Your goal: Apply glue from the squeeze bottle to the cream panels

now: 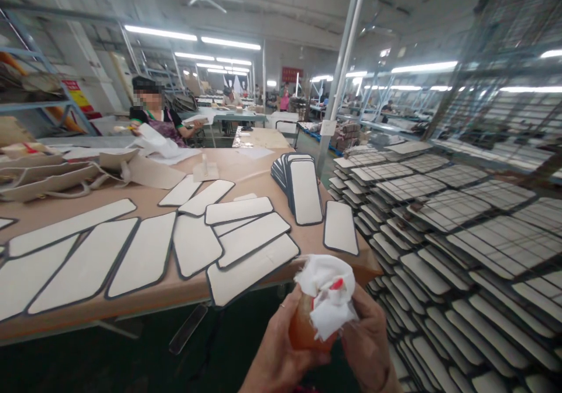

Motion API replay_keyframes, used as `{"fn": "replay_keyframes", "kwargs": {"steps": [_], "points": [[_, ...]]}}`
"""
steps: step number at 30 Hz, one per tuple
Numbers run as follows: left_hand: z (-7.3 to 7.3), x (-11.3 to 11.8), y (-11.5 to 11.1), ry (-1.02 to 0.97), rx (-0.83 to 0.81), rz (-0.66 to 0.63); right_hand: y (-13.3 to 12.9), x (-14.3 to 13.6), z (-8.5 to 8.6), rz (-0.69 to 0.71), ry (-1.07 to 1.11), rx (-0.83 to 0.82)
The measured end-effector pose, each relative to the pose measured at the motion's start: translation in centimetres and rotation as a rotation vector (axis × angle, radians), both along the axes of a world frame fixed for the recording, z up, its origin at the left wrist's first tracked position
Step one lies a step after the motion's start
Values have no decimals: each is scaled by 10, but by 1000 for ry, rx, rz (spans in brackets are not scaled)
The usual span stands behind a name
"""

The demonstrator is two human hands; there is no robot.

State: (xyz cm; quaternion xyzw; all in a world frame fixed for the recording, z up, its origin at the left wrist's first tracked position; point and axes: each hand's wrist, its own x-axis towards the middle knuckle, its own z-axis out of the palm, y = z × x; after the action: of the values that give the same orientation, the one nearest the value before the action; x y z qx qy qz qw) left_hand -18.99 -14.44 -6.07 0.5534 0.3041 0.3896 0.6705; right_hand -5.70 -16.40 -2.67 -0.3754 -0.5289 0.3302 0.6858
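Observation:
An orange-brown container [302, 327] with a white cloth [327, 293] bunched over its top is held up in front of the table's near edge. A small red tip pokes out of the cloth. My left hand [283, 334] wraps round the container's left side and underside. On the right, my right hand [366, 328] is closed at the edge of the cloth and the container's right side. White dark-edged panels [252, 264] lie on the brown table [149, 306] beyond my hands, with a stack of similar panels [306, 191] near its right end.
Racks of many white panels [439, 252] stand close on the right. A metal post [336, 82] rises behind the table. Beige fabric pieces [48, 176] lie at the far left. A person [153, 115] sits across the table handling white cloth. A dark strip-shaped object [188, 330] is below the table edge.

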Motion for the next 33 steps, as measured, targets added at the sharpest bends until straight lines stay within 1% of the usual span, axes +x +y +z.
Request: {"fn": "replay_keyframes", "kwargs": {"steps": [2, 4, 7, 10, 12, 15, 18, 20, 22, 26, 30, 32, 33], "points": [[7, -5, 4, -52, -90, -74, 2, 0, -1, 82, 38, -76], [12, -11, 7, -106, -170, -113, 6, 4, -2, 171, 5, -155], [14, -17, 7, -170, -195, -160, 11, 11, -3, 255, -57, -223], [13, -17, 2, -260, -229, -274, 14, 14, -1, 226, -87, -196], [14, -15, -1, -312, -257, -300, 15, 10, 1, 176, -84, -165], [17, -15, -2, -353, -270, -297, 18, -2, 7, 166, 56, -191], [24, -16, -2, -373, -278, -313, 19, -14, 14, 228, 269, -259], [28, -17, -3, -376, -292, -284, 21, -18, 18, 266, 349, -294], [31, -18, -3, -373, -292, -271, 23, -18, 21, 267, 381, -311], [35, -18, -4, -370, -263, -281, 27, -17, 25, 239, 402, -293], [41, -17, -4, -317, -231, -196, 28, -22, 26, 248, 404, -261], [38, -17, -5, -271, -179, -171, 30, -21, 32, 246, 384, -242], [35, -19, -6, -234, -146, -166, 31, -18, 38, 209, 354, -205]]}}
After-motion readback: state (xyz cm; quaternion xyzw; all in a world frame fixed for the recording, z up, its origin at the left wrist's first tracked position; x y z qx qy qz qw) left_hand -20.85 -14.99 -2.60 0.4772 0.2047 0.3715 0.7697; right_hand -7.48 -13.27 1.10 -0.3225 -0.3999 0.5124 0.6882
